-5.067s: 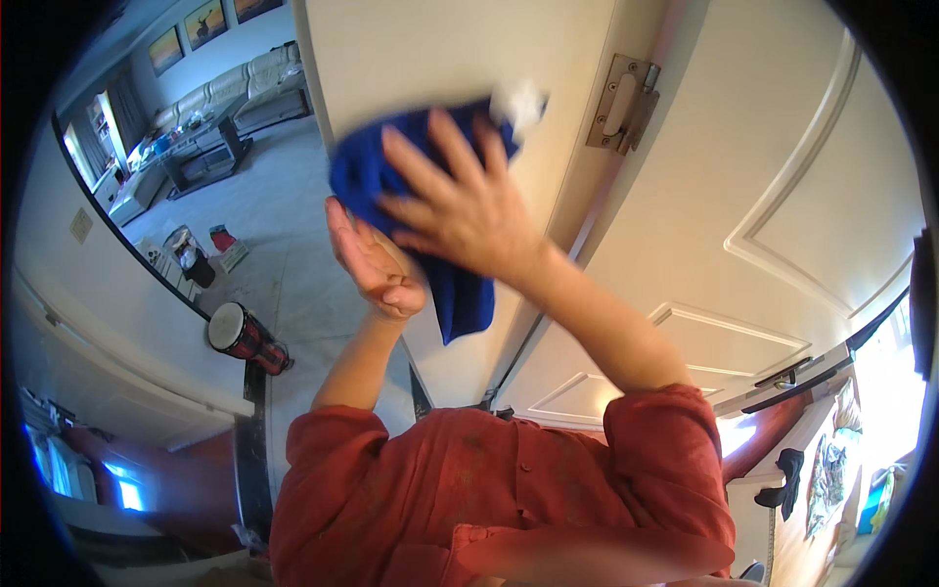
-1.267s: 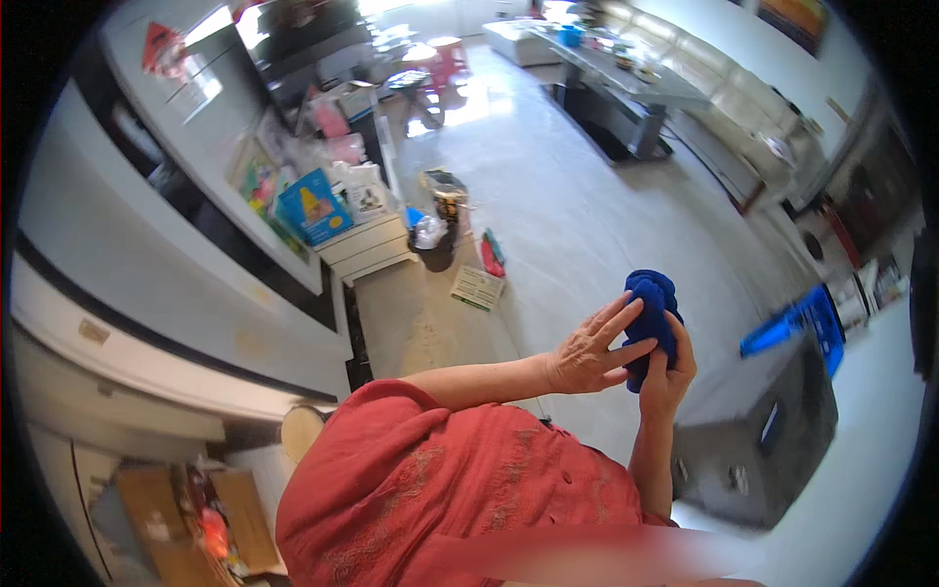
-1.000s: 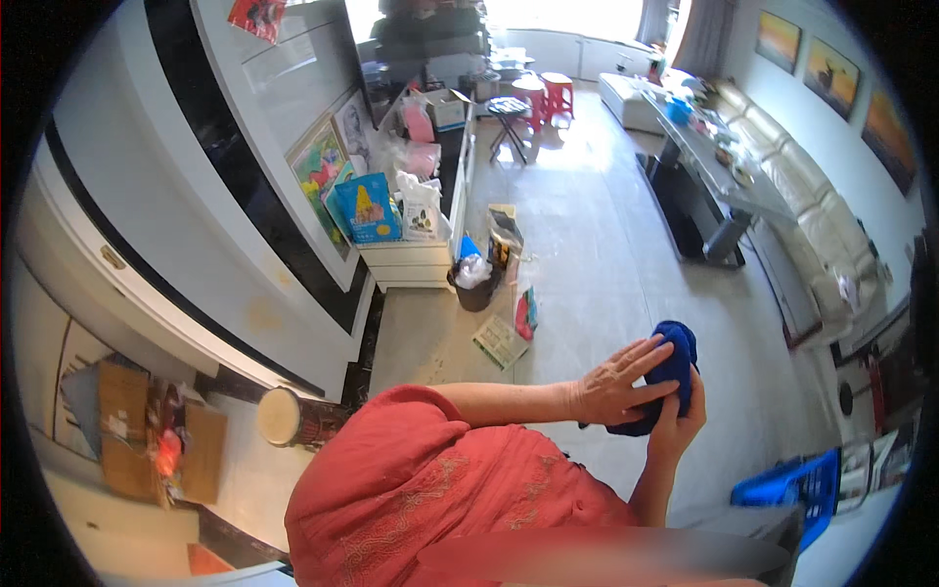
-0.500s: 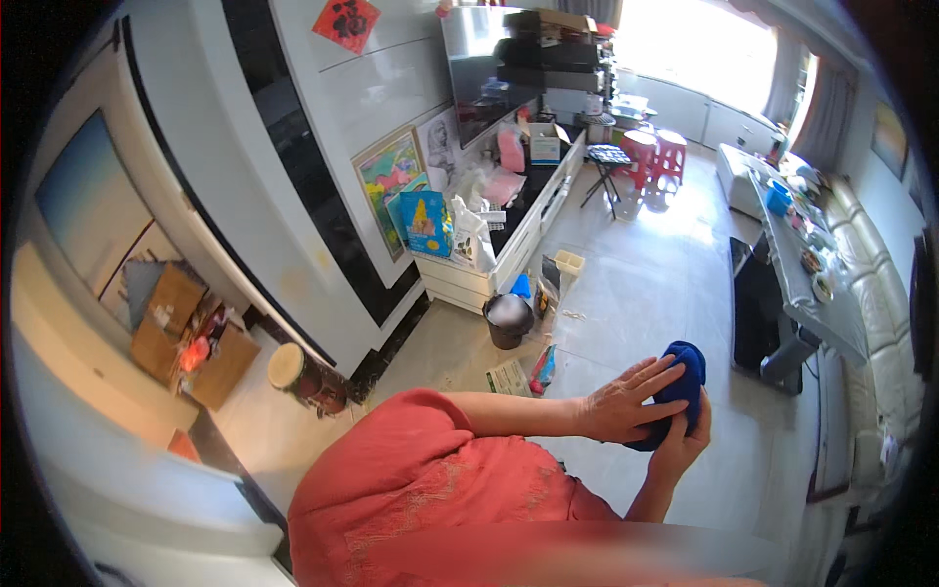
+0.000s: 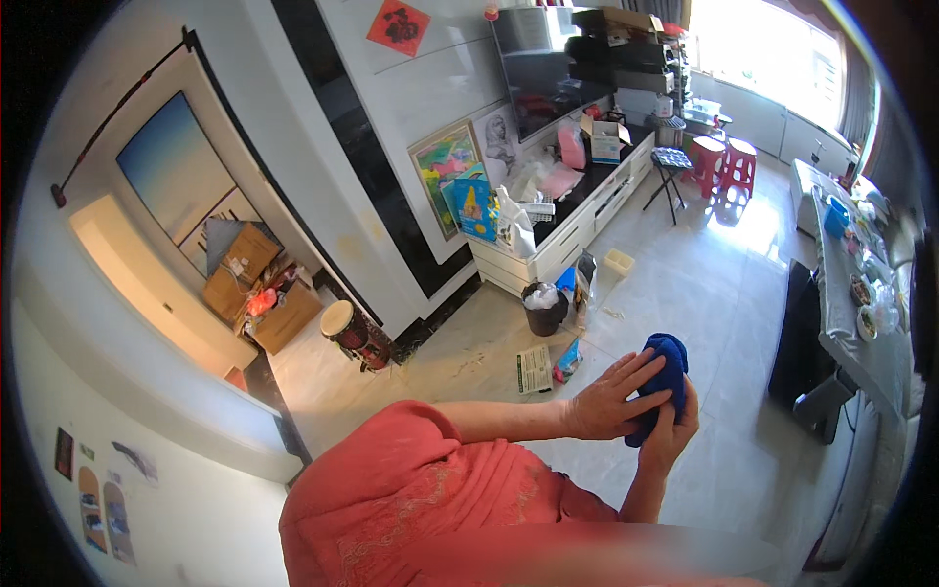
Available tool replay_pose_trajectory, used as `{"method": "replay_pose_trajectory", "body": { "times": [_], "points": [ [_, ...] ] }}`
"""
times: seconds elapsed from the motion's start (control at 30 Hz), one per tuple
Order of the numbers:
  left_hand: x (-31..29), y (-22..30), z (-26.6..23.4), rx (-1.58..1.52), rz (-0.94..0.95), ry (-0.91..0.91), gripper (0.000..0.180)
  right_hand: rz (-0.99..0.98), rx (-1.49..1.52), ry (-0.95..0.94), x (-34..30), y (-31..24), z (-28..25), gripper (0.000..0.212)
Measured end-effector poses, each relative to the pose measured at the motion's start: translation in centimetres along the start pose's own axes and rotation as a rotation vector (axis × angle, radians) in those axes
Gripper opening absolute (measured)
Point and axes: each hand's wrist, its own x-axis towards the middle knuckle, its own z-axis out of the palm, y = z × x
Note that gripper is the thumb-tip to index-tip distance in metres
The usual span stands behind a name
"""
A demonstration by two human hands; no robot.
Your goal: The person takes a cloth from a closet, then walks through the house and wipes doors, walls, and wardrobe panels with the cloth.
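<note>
A folded dark-blue cloth (image 5: 666, 359) is held up in front of my body, over the floor. My left hand (image 5: 608, 399) lies along its left side with fingers pressed onto it. On the right and below, my right hand (image 5: 675, 423) grips the same cloth, thumb and fingers bent around its edge. Part of the cloth is hidden behind my fingers.
A black waste bin (image 5: 545, 311) stands by the white TV cabinet (image 5: 548, 251). A drum (image 5: 358, 338) stands by the doorway. On the floor are a flat printed card (image 5: 534, 370) and a yellowish tub (image 5: 618, 261). A grey table (image 5: 843, 323) is at right, red stools (image 5: 740, 168) further back.
My view has swung to the left, so the room sits further right in the picture. Both hands stay on the blue cloth, which looks slightly more upright.
</note>
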Motion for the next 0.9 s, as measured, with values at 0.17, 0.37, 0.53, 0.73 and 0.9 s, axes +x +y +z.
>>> {"method": "replay_pose_trajectory", "body": {
  "times": [0.17,0.37,0.53,0.73,0.9],
  "points": [
    [-1.2,-0.1,-2.5,0.078,-0.032,0.088,0.071,-0.055,0.02,-0.143,0.0,-2.1,2.5,0.035],
    [-4.2,-1.3,-7.9,0.123,-0.035,0.171,0.076,-0.125,0.022,-0.221,-2.1,-3.9,8.4,0.035],
    [-9.3,-3.1,-12.3,0.153,-0.045,0.275,0.077,-0.154,-0.006,-0.303,-5.0,-3.2,14.3,0.035],
    [-15.9,-5.3,-17.4,0.185,-0.16,0.34,0.073,-0.098,-0.063,-0.45,-8.9,-2.4,21.7,0.035],
    [-20.4,-6.9,-19.2,0.209,-0.278,0.34,0.074,-0.03,-0.097,-0.537,-10.2,0.8,26.2,0.034]
  ]
}}
